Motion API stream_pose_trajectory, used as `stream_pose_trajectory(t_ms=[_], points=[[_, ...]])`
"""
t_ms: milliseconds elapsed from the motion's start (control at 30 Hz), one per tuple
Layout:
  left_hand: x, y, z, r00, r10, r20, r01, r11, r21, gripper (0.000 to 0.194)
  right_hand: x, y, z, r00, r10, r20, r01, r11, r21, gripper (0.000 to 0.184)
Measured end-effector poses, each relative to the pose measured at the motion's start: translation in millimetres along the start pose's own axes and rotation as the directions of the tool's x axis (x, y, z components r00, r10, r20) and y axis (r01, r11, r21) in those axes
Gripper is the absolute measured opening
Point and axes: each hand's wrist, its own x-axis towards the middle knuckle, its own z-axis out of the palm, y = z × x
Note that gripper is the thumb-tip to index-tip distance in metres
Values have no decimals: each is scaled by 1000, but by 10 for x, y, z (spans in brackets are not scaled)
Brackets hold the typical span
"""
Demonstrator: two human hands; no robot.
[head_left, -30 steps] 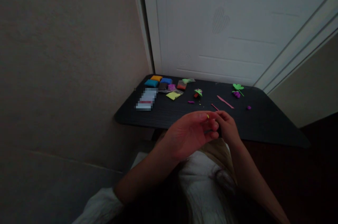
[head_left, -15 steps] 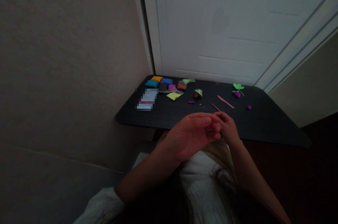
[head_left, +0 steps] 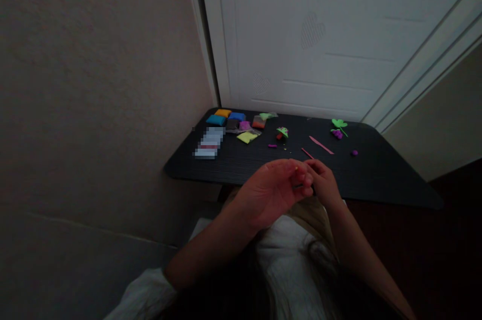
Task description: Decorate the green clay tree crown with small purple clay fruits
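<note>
My left hand point(head_left: 276, 187) is raised palm toward me over the table's near edge, thumb and forefinger together and the other fingers curled. At its thumb tip shows a tiny yellow bit of clay point(head_left: 296, 168). My right hand point(head_left: 326, 182) is closed close beside the left fingertips; what it holds, if anything, is hidden. Just beyond the hands lies a thin pink stick point(head_left: 307, 153), and past it a pink modelling knife point(head_left: 321, 144). A small mushroom-like clay figure point(head_left: 282, 133), green-capped with a red part, stands further back, near a purple clay strip point(head_left: 272, 146) and yellow crumbs point(head_left: 285, 149).
On the black table point(head_left: 384, 174), several coloured clay packs point(head_left: 216, 120) and a yellow pack point(head_left: 247, 137) lie at the left, behind a blurred pale packet point(head_left: 210, 142). At right are a green clay clover point(head_left: 339, 123), purple clay balls point(head_left: 336, 133) and a purple ball point(head_left: 354, 152). A white door point(head_left: 263, 33) stands behind.
My left thumb has shifted slightly, and a tiny yellow bit now shows at its tip. Both hands stay nearly in place; the table things have not moved.
</note>
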Motion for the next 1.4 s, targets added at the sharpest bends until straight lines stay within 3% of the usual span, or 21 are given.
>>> stream_pose_trajectory(t_ms=[167, 333, 667, 900, 1400], points=[[9, -2, 2, 998, 54, 24, -55, 998, 41, 16, 5, 1, 5, 1000, -10, -4, 10, 1000, -1, 19], [36, -6, -20, 994, 106, -23, -104, 993, 63, 14, 7, -8, 9, 1000, -21, -6, 21, 1000, 5, 19], [71, -67, 7, 996, 41, -84, -42, 999, -16, 15, -22, -66, 14, 1000, 1, 9, -1, 1000, 18, 20], [90, -76, -15, 991, 88, -101, -87, 996, 9, 15, -11, -32, 18, 1000, -4, 4, 4, 1000, 14, 17], [86, -82, -40, 994, 38, -105, -44, 997, -64, 8, -26, -51, 23, 1000, -21, 10, 21, 1000, 8, 21]])
